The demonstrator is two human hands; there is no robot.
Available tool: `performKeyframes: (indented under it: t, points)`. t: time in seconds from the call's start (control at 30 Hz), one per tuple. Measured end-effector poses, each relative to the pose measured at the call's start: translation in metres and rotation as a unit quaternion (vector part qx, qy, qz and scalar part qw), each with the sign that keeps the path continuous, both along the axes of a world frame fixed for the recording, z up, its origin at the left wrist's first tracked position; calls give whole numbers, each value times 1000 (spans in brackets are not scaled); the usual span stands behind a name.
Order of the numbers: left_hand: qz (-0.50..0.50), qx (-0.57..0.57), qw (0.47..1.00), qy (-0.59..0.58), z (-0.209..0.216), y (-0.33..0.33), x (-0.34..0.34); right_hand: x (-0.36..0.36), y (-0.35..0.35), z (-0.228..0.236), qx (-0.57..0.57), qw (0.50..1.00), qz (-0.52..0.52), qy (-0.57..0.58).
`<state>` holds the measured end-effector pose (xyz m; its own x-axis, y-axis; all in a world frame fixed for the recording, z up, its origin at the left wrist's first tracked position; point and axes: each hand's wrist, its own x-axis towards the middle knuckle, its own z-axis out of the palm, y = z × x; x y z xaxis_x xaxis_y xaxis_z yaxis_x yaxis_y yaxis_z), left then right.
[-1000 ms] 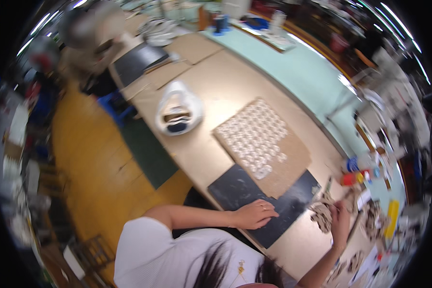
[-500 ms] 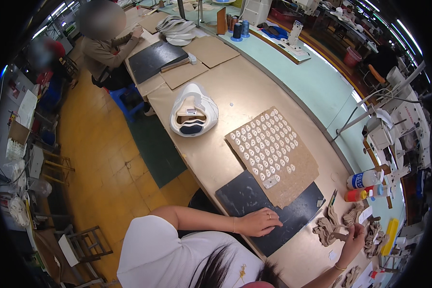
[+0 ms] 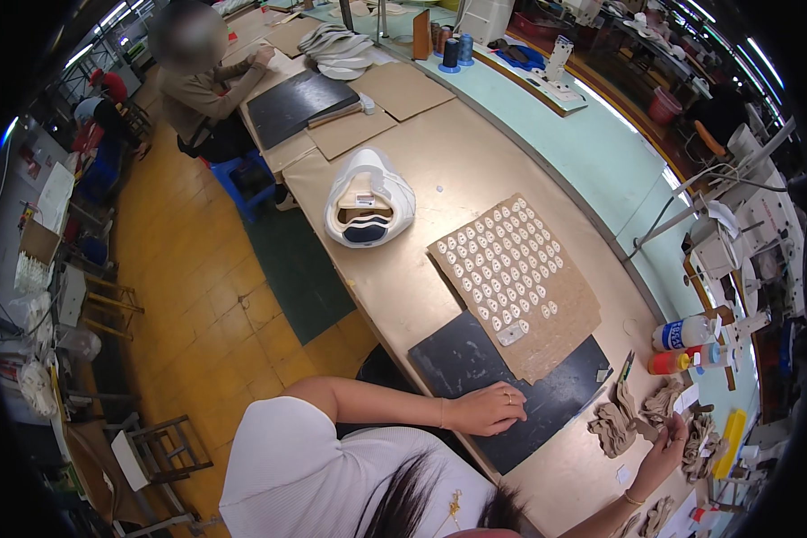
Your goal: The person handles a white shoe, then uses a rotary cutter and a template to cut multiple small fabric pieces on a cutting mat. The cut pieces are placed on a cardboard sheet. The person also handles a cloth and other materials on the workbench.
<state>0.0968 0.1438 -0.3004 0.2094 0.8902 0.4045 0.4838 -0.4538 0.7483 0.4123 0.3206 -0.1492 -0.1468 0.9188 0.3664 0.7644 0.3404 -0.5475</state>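
Observation:
My left hand (image 3: 489, 410) rests palm down on a black mat (image 3: 547, 430) at the table's near edge, with nothing in it that I can see. At the right, my right hand (image 3: 665, 448) pinches a small brown fabric piece (image 3: 644, 429) above the table. Bundles of similar brown fabric pieces (image 3: 611, 430) lie around that hand. Beyond the mat, partly over it, lies a brown board (image 3: 560, 336) with rows of small white oval pieces (image 3: 502, 260). A small grey-white block (image 3: 512, 334) sits at the near end of those rows.
A white shoe (image 3: 370, 193) stands farther up the table. Bottles (image 3: 686, 334) and a yellow tray (image 3: 732, 441) are at the right, near a sewing machine (image 3: 758, 224). Thread cones (image 3: 457, 52) stand at the back. Another person (image 3: 202, 99) sits at the far left side of the table.
The brown piece in my right hand has tilted, its free end now pointing more upward. My left hand stays on the mat. The whole view has shifted slightly.

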Motion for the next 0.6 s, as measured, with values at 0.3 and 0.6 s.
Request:
performKeyframes:
  t: [0.3,0.6]
  points:
    - [3,-4,1000,-10,-2,0,0,1,-10,-1,-23,995,-26,-89]
    - [5,-2,1000,-5,0,0,0,5,-12,-12,-19,986,41,-163]
